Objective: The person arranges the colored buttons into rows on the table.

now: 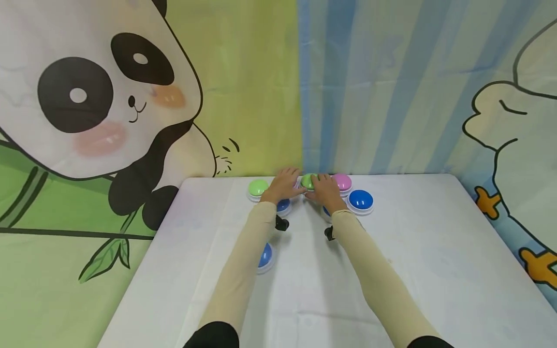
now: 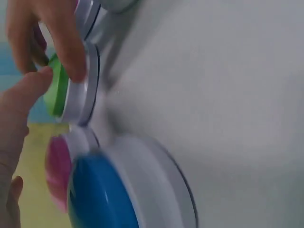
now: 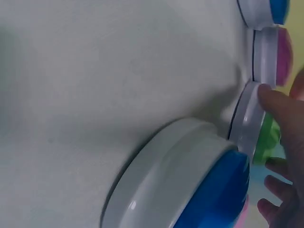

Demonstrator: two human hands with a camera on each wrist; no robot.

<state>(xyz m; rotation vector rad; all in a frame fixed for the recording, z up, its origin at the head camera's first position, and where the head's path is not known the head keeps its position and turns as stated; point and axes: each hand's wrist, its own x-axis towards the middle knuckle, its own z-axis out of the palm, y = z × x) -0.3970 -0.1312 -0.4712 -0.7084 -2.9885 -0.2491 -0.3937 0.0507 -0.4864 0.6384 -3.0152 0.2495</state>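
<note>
A round push button with a green dome [image 1: 308, 181] and white base stands near the table's back edge. My right hand [image 1: 325, 192] grips it, its thumb against the white base in the right wrist view. To its left, my left hand [image 1: 285, 185] reaches over a mostly hidden pink button, and in the left wrist view one digit touches or nearly touches the green dome [image 2: 58, 92]. A blue button [image 1: 283, 206] lies under the left wrist. Another blue button [image 3: 216, 194], largely hidden in the head view, stands below the right hand.
A second green button [image 1: 258, 187] stands left of the hands. On the right are a pink button [image 1: 342, 182] and a blue button [image 1: 360, 199]. One more blue button [image 1: 265, 256] is partly behind the left forearm. Printed curtains rise behind the white table [image 1: 417, 251].
</note>
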